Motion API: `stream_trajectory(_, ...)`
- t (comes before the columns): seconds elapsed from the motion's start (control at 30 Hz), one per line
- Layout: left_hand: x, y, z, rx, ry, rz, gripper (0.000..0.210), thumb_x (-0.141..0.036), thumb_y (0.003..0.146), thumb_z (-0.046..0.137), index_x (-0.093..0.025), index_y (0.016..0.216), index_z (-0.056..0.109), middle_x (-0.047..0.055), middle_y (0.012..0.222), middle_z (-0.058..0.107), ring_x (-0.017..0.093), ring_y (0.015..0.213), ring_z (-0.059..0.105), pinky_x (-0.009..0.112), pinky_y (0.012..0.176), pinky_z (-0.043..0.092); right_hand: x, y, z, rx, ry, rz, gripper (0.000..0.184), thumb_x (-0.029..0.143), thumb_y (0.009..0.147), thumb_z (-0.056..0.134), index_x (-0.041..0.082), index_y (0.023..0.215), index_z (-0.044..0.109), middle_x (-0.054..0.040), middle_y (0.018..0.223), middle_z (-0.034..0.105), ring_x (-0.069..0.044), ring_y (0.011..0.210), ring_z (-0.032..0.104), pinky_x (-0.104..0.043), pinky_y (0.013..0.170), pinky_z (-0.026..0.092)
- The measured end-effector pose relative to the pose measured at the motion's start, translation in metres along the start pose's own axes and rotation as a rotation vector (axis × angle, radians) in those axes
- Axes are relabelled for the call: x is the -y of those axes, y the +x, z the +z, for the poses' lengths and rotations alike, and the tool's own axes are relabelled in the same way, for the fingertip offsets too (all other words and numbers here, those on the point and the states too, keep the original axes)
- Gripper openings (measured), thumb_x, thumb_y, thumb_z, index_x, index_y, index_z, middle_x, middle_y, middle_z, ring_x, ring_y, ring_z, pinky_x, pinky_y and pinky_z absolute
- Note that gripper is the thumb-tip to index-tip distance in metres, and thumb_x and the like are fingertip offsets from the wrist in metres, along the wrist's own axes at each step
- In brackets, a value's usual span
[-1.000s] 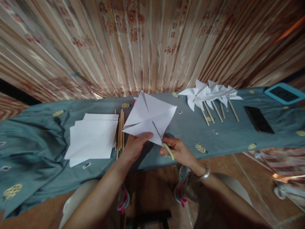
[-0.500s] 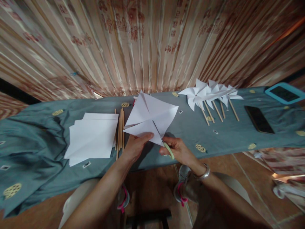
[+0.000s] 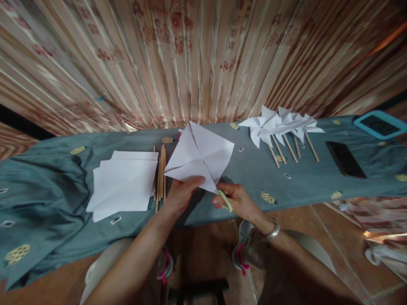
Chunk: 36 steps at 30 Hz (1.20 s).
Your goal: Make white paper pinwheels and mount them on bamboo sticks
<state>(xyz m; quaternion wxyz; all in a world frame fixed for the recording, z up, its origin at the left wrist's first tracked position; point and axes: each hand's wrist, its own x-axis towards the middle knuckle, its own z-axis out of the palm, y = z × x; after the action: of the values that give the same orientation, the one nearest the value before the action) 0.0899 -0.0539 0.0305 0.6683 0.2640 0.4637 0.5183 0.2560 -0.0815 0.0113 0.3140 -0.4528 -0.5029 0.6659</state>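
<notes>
My left hand (image 3: 183, 190) pinches a square sheet of white paper (image 3: 210, 144) by its near edge, thumb on top. Slits run inward from its corners toward the middle. My right hand (image 3: 233, 196) is closed around the pale green handle of a pair of scissors (image 3: 225, 201). Their blades lie in the slit at the paper's near right corner, and much of the metal is hidden by the sheet. Both hands are above the table's front edge, with the paper raised slightly over the cloth.
Left of my hands lie a stack of white paper sheets (image 3: 124, 182) and several wooden sticks (image 3: 161, 173). At the back right are several white paper pinwheels (image 3: 265, 126) on sticks, a black phone (image 3: 346, 159) and a blue-framed tablet (image 3: 380, 124). A patterned curtain (image 3: 203, 63) hangs behind the cloth-covered table (image 3: 254, 178).
The right corner of the paper has shifted slightly left and down. The scissor blades show less along the slit, looking more closed. Both hands have stayed nearly in place.
</notes>
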Motion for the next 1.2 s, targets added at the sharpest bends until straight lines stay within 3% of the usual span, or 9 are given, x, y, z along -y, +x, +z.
stream_trajectory(0.23,-0.012,0.007,-0.004,-0.010,-0.077,0.065,0.036,-0.013,0.045,0.082,-0.016,0.077,0.067,-0.002,0.070,0.069,0.014,0.066,0.062,0.028,0.068,0.050,0.003,-0.010,-0.005,0.137,-0.107,0.036,0.047,0.053,0.069,0.074,0.015,0.094,0.063,0.0042,0.066,0.054,-0.007,0.056,0.044,-0.019,0.050,0.033)
stream_trajectory(0.43,-0.024,0.016,-0.013,-0.033,-0.060,0.197,0.034,-0.016,0.047,0.080,-0.019,0.079,0.068,-0.002,0.072,0.069,0.019,0.081,0.066,0.034,0.083,0.050,0.011,-0.021,-0.045,0.289,-0.092,0.160,0.050,0.059,0.067,0.073,0.015,0.091,0.066,0.0001,0.067,0.065,-0.011,0.057,0.056,-0.022,0.056,0.043)
stream_trajectory(0.53,-0.026,0.017,-0.015,-0.043,-0.047,0.192,0.032,-0.016,0.048,0.080,-0.019,0.077,0.068,-0.002,0.068,0.069,0.023,0.092,0.066,0.036,0.088,0.048,0.013,-0.026,-0.070,0.189,-0.123,0.106,0.055,0.062,0.065,0.073,0.014,0.092,0.068,-0.0022,0.066,0.068,-0.011,0.055,0.056,-0.023,0.052,0.042)
stream_trajectory(0.7,-0.019,0.013,-0.015,0.005,-0.009,0.115,0.032,-0.011,0.044,0.078,-0.018,0.074,0.068,-0.002,0.072,0.071,0.018,0.076,0.065,0.031,0.079,0.049,0.015,-0.022,-0.085,-0.396,-0.058,-0.159,0.048,0.054,0.063,0.079,0.019,0.095,0.068,-0.0035,0.075,0.072,-0.015,0.063,0.061,-0.027,0.060,0.048)
stream_trajectory(0.77,-0.013,0.010,-0.014,0.054,0.022,0.046,0.032,-0.011,0.043,0.078,-0.017,0.073,0.069,-0.001,0.072,0.072,0.016,0.068,0.064,0.028,0.071,0.049,0.016,-0.018,-0.083,-0.493,-0.042,-0.246,0.049,0.050,0.060,0.082,0.022,0.097,0.067,-0.0033,0.082,0.073,-0.017,0.072,0.064,-0.029,0.066,0.049)
stream_trajectory(0.97,0.003,0.005,-0.010,0.215,0.175,-0.078,0.023,-0.015,0.048,0.074,-0.015,0.071,0.071,0.003,0.064,0.071,0.017,0.060,0.062,0.027,0.062,0.046,0.011,-0.002,-0.076,-0.498,-0.089,-0.288,0.052,0.040,0.055,0.086,0.021,0.099,0.065,-0.0007,0.084,0.071,-0.016,0.075,0.063,-0.029,0.069,0.050)
stream_trajectory(1.1,0.007,0.005,-0.009,0.199,0.208,-0.092,0.026,-0.014,0.046,0.073,-0.014,0.073,0.071,0.004,0.067,0.071,0.020,0.063,0.064,0.030,0.065,0.048,0.009,0.005,-0.070,-0.434,-0.010,-0.212,0.048,0.034,0.051,0.087,0.019,0.091,0.064,0.0054,0.067,0.065,-0.012,0.062,0.058,-0.026,0.061,0.048)
stream_trajectory(1.2,0.005,0.007,-0.008,0.173,0.105,-0.111,0.027,-0.016,0.047,0.075,-0.015,0.074,0.071,0.005,0.072,0.072,0.020,0.067,0.064,0.030,0.066,0.048,0.007,0.010,-0.062,-0.375,0.096,-0.140,0.042,0.034,0.049,0.087,0.019,0.082,0.064,0.0070,0.060,0.063,-0.010,0.053,0.054,-0.024,0.055,0.046)
